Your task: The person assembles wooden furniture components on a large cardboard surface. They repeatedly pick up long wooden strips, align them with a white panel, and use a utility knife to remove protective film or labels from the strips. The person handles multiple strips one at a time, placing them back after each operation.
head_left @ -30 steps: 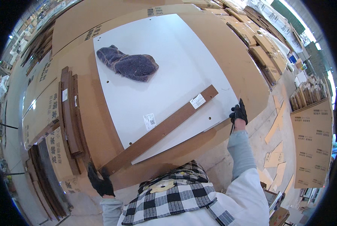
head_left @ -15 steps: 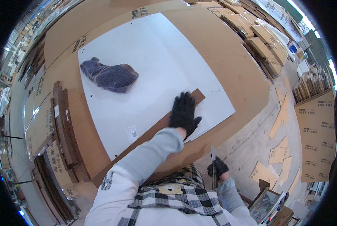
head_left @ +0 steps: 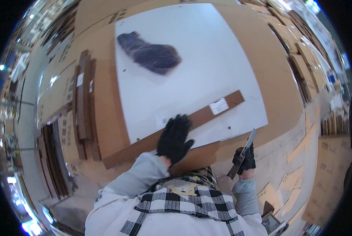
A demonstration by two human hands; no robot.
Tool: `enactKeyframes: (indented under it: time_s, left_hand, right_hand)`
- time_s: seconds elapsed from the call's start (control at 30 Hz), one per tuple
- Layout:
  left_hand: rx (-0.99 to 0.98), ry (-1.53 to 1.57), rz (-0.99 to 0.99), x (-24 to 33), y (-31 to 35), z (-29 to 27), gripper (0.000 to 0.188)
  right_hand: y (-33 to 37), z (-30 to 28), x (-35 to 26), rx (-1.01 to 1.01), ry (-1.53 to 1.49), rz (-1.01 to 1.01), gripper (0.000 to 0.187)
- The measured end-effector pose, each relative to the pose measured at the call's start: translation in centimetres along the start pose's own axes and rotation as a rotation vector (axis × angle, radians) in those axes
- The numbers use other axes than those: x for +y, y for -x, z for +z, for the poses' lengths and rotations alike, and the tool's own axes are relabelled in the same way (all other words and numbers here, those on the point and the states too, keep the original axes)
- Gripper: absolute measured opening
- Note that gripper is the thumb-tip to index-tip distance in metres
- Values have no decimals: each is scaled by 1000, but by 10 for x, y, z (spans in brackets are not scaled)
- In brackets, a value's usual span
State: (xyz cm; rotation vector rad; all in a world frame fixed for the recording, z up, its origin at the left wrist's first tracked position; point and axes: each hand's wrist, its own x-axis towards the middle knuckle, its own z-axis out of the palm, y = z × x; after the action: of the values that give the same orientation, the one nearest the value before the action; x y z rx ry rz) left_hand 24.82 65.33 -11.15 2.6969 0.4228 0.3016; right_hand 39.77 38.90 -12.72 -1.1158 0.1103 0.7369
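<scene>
My left hand [head_left: 174, 139], in a black glove, lies flat with outstretched fingers on a long brown strip [head_left: 199, 118]. The strip rests aslant across the near part of a white panel [head_left: 211, 51], its left end reaching past the panel onto cardboard. A white label [head_left: 219, 106] shows toward the strip's right end. In my right hand [head_left: 248, 158], also gloved in black, is a utility knife [head_left: 246, 148] with its blade pointing up and away, just off the panel's near right corner. A dark fuzzy cloth [head_left: 154, 57] lies crumpled on the panel's far left.
Flat cardboard [head_left: 270, 74] lies beneath the panel. Several brown strips [head_left: 85, 106] are stacked at its left. Cardboard scraps [head_left: 288, 183] litter the floor at right, near a standing carton sheet [head_left: 329, 169]. Stacked flat cartons [head_left: 307, 67] line the far right.
My left hand has slid toward the left end of the strip, uncovering the white label. My right hand has risen toward the panel's edge with the utility knife. The whole view has shifted.
</scene>
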Motion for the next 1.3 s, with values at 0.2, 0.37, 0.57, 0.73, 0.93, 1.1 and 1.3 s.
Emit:
enactKeyframes:
  time_s: [0.2,0.37,0.57,0.73,0.93,1.1,1.3]
  left_hand:
    - [147,-313,-574,-74,176,-51,59]
    - [524,68,-889,-119,256,-58,47]
    - [570,1368,-989,-112,238,-73,62]
    - [444,1539,-807,-121,251,-76,68]
    - [324,1495,-733,-137,259,-77,63]
    - [336,1485,-793,-133,254,-83,58]
    - [290,1410,-809,-134,254,-80,59]
  right_hand:
    - [-12,77,37,-429,990,-178,50]
    - [26,172,74,-743,1278,-666,44]
    - [73,239,131,-1015,1379,-646,54]
    - [98,267,169,-1070,1477,-654,50]
    - [115,283,193,-1095,1538,-581,50]
    - [117,284,197,-1089,1548,-622,52]
    - [117,281,197,-1106,1604,-623,56]
